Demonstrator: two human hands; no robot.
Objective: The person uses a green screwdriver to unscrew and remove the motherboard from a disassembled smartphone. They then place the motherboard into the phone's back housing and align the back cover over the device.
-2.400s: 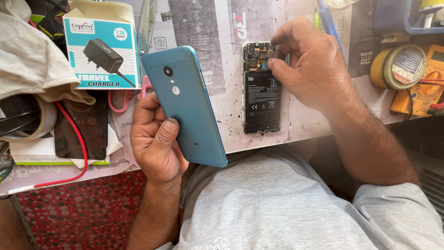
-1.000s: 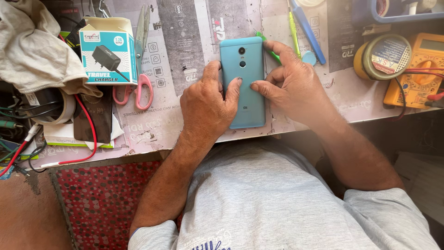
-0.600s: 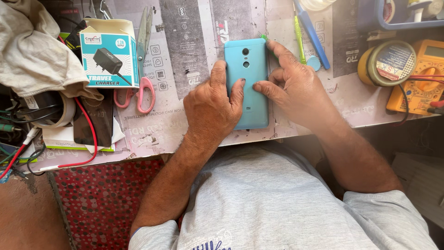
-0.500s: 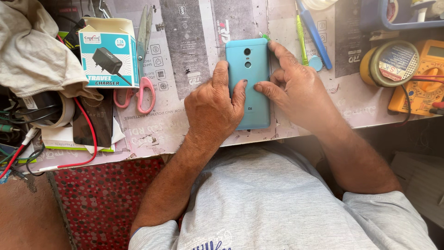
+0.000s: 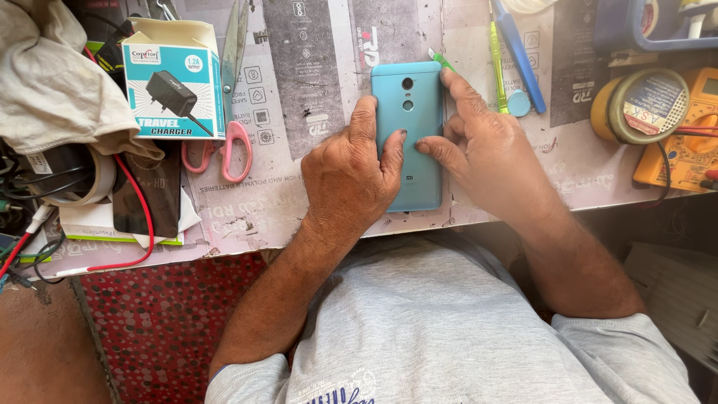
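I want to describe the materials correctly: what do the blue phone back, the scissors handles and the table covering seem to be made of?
The blue phone back, under both hands, looks like matte metal or painted plastic: smooth, even sheen, no glare. The scissors handles seem glossy pink plastic. The table covering looks like printed paper or card, with worn, torn edges.

Teal phone (image 5: 410,112), back up (camera lens showing), flat on paper-covered bench edge
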